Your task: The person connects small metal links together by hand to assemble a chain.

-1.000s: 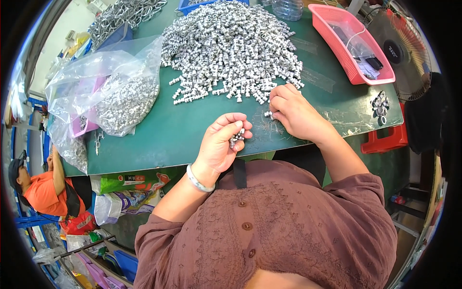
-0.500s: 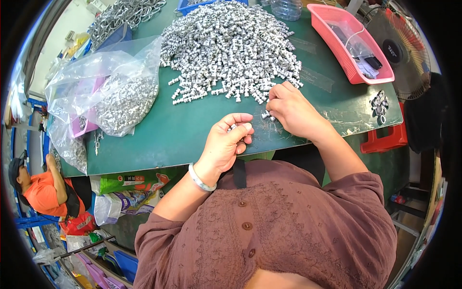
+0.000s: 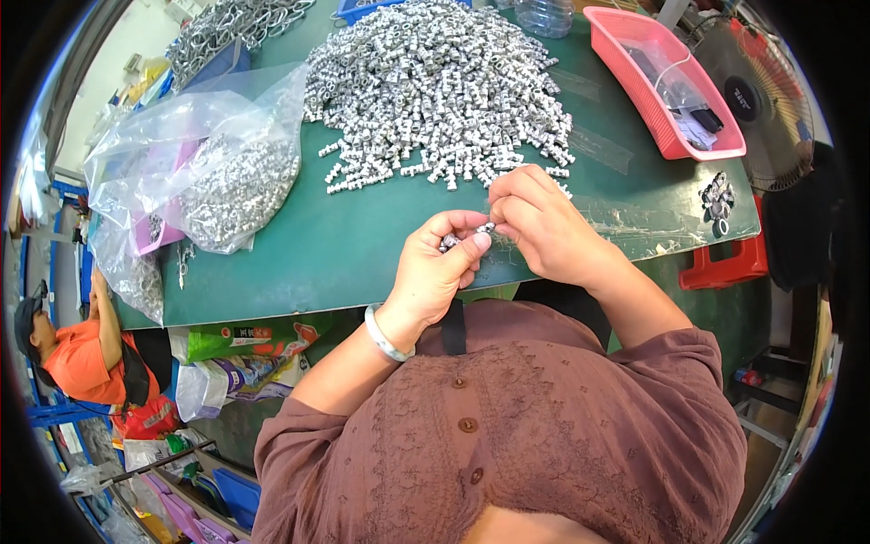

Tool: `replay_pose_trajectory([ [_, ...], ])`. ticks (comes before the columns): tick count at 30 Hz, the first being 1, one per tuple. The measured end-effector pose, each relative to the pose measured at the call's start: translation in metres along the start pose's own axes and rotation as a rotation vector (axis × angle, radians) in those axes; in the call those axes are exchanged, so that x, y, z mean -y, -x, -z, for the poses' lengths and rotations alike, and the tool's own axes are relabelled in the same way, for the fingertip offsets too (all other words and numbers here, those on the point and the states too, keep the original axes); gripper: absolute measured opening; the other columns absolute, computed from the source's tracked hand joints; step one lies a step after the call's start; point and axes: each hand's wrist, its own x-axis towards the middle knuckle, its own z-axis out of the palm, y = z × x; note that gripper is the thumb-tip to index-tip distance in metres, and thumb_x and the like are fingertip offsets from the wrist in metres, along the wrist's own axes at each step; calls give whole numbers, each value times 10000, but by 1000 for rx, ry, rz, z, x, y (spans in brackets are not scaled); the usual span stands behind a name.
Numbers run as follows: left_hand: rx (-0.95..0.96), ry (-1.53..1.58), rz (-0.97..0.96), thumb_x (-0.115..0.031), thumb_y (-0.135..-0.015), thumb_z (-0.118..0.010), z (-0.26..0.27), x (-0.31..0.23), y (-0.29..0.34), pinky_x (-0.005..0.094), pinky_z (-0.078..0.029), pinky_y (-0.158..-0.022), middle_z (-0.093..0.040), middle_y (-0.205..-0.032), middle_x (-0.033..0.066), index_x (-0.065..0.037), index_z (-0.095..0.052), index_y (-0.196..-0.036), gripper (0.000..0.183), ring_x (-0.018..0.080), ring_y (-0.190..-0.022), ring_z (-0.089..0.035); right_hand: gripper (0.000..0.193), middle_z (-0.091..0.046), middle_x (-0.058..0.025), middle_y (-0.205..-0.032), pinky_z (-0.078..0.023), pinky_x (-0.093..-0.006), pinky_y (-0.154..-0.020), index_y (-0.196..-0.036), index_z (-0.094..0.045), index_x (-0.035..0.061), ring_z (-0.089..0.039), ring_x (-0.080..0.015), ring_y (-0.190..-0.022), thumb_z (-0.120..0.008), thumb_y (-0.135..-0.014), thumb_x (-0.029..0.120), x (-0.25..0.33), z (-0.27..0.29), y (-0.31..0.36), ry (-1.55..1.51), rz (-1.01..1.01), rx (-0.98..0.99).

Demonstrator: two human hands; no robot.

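Observation:
Small ribbed silver metal fittings [image 3: 448,242] lie in the curled fingers of my left hand [image 3: 437,263], which wears a pale bangle [image 3: 384,335]. Between its thumb and forefinger sticks out another silver fitting [image 3: 487,228]. My right hand [image 3: 544,222] meets it there with thumb and forefinger pinched at the fitting's end. Both hands are above the near edge of the green table [image 3: 272,281]. Just beyond them spreads a large heap of similar silver fittings [image 3: 435,86].
To the left rests a clear plastic bag [image 3: 240,181] of small metal parts, partly over a pink tray [image 3: 163,234]. A pink basket [image 3: 634,82], dark rings [image 3: 718,201] and a fan [image 3: 757,100] are at right. Another person [image 3: 86,358] sits far left.
My right hand has come from the heap's near edge toward my left hand, and the two now meet at a fitting. My left hand has shifted slightly right.

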Motion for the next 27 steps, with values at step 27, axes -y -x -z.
replay_pose_trajectory([
  [27,239,553,128,-135,-879,-493,22,-1,-1,139,-313,-431,-484,-797,41,-74,-546,-977,127,91,-642,-396,113,-513,-93,-827,-406,-347,-725,-821,-518,27,-484,-288,-794,-568,-721,24,-11,9,19,70,-208,81],
])
